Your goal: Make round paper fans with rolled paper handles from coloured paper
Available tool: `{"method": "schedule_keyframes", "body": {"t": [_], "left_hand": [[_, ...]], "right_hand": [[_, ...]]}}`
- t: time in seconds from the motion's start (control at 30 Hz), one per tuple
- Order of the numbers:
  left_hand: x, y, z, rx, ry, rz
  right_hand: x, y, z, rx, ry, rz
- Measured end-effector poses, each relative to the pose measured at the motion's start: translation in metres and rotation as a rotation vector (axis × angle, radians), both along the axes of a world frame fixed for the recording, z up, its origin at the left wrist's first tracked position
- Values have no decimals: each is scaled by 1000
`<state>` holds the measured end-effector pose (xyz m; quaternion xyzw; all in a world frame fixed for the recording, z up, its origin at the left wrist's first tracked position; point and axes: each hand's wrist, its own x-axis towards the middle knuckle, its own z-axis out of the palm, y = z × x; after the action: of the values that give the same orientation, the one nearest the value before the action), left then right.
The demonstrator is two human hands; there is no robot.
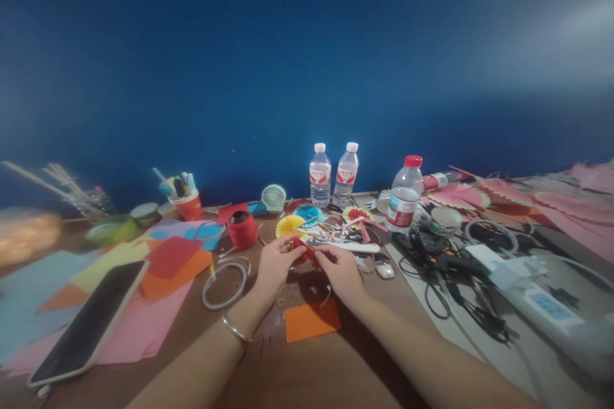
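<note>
Between my two hands is a small piece of red folded paper [301, 250], raised a little over the brown table. My left hand [279, 261] pinches its left side, thumb and fingers together. On the other side my right hand [341, 268] grips the right edge with thumb and fingertips. Part of the paper is hidden behind the fingers. Below the hands an orange paper rectangle [313, 321] lies flat. Just beyond them are a yellow pleated paper fan [289, 225], a blue pleated one [309, 215] and scattered paper scraps.
Coloured paper sheets and a phone [91, 323] lie at left, with a grey cable loop [224, 286] nearer. A red thread spool [242, 230] and two water bottles [320, 179] stand behind. A larger bottle [403, 195], tangled black cables [460, 287] and a power strip [551, 310] occupy the right.
</note>
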<state>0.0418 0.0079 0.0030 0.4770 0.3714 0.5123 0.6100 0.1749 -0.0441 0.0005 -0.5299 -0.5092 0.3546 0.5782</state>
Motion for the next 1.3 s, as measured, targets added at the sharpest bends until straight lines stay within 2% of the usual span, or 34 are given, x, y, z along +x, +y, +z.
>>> {"method": "schedule_keyframes", "body": {"t": [0.2, 0.37, 0.57, 0.7, 0.93, 1.3], "left_hand": [[2, -3, 3, 20, -23, -44], [1, -7, 8, -10, 26, -124], [-5, -1, 5, 70, 207, -99], [-5, 1, 1, 75, 221, -114], [-2, 2, -1, 83, 203, -130], [-2, 1, 2, 145, 296, -134]], "right_hand": [[3, 2, -2, 6, 1, -46], [2, 2, -3, -50, 63, 3], [4, 3, -6, -39, -15, 49], [7, 7, -10, -1, 8, -20], [3, 10, -13, -56, 212, 58], [3, 8, -9, -48, 178, 89]]}}
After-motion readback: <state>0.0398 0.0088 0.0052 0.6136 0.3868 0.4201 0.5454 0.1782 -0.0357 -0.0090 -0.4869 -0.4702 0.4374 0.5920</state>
